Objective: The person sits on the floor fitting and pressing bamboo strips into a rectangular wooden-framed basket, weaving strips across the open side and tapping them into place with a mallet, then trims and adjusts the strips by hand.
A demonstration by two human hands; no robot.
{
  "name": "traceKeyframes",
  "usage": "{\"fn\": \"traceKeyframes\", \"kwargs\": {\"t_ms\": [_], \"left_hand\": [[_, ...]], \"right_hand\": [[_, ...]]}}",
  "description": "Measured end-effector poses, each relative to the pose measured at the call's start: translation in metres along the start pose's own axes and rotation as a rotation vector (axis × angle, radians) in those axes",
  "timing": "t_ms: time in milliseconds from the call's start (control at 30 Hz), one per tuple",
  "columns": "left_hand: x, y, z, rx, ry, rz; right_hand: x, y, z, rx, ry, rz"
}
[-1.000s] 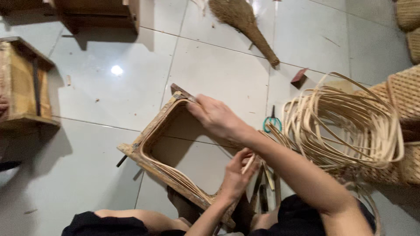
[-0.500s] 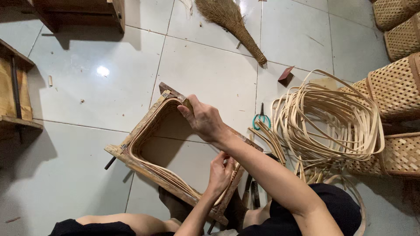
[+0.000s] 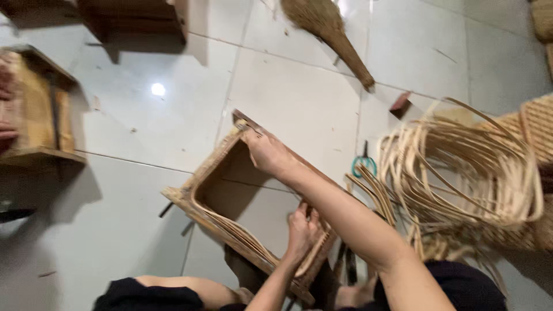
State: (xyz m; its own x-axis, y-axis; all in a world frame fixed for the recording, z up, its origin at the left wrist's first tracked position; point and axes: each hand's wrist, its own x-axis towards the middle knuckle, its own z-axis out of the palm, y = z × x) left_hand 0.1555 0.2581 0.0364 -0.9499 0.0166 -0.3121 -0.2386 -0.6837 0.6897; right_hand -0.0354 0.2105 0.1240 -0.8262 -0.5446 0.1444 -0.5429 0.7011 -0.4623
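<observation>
A person's right hand (image 3: 266, 152) is gripping the wooden frame's (image 3: 196, 198) far corner; the left hand (image 3: 302, 227) is pinching rattan strips (image 3: 242, 239) against its near edge.

A straw broom (image 3: 331, 34) lies on the tiled floor (image 3: 144, 132) (teal-handled scissors (image 3: 363, 164) nearby).

Cane-weaving workshop w/ tiled floor (image 3: 299, 103): rattan strip coils (image 3: 461, 173), wooden frame (image 3: 230, 224), woven baskets (image 3: 536, 124), broom (image 3: 328, 29).
</observation>
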Motion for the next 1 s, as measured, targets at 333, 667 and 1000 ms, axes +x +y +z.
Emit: {"fn": "traceKeyframes", "kwargs": {"t_ms": [333,667,1000], "left_hand": [[0.035,-0.035,-0.043,0.343,0.119,-0.033],[0.037,-0.048,-0.054,-0.12,0.074,-0.05],[0.056,-0.017,-0.046,0.84,-0.019,0.114]], "right_hand": [[0.03,0.005,0.078,-0.138,-0.506,0.147],[0.03,0.005,0.091,-0.097,-0.512,0.131],[0.028,0.024,0.073,-0.029,-0.65,0.131]]}}
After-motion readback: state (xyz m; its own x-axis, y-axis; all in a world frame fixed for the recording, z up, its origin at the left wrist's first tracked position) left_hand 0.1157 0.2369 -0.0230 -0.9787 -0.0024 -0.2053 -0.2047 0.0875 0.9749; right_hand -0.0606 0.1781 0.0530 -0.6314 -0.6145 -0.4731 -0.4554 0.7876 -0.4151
